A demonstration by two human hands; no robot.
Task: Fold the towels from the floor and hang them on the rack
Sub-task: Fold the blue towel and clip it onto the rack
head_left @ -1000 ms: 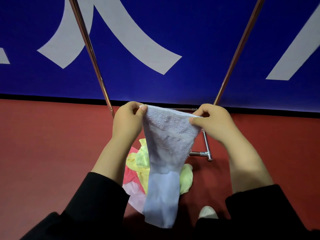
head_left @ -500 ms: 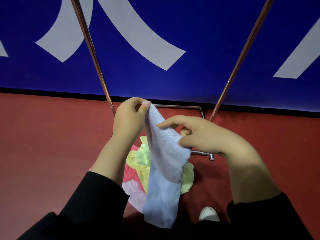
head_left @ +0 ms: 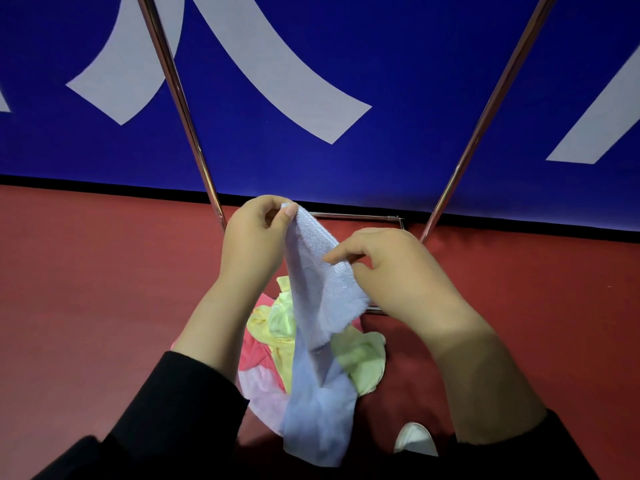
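A light blue towel (head_left: 320,344) hangs lengthwise in front of me. My left hand (head_left: 254,239) pinches its top corner between thumb and fingers. My right hand (head_left: 391,268) is lower on the towel's right edge, index finger stretched across the cloth and the other fingers curled round the edge. Below, on the red floor, lies a heap of towels: yellow (head_left: 273,323), pale green (head_left: 363,362), coral pink (head_left: 256,355) and light pink (head_left: 263,389). Two slanting metal rack poles (head_left: 180,98) (head_left: 485,109) rise behind my hands; the rack's top rail is out of view.
The rack's metal base bars (head_left: 356,216) lie on the red floor (head_left: 86,289) against a blue wall banner with white shapes (head_left: 311,64). The white toe of a shoe (head_left: 414,441) shows near the bottom edge.
My right hand let go of the towel's upper right corner and slid down and left along its edge. The spread top edge collapsed into a narrow hanging strip under my left hand.
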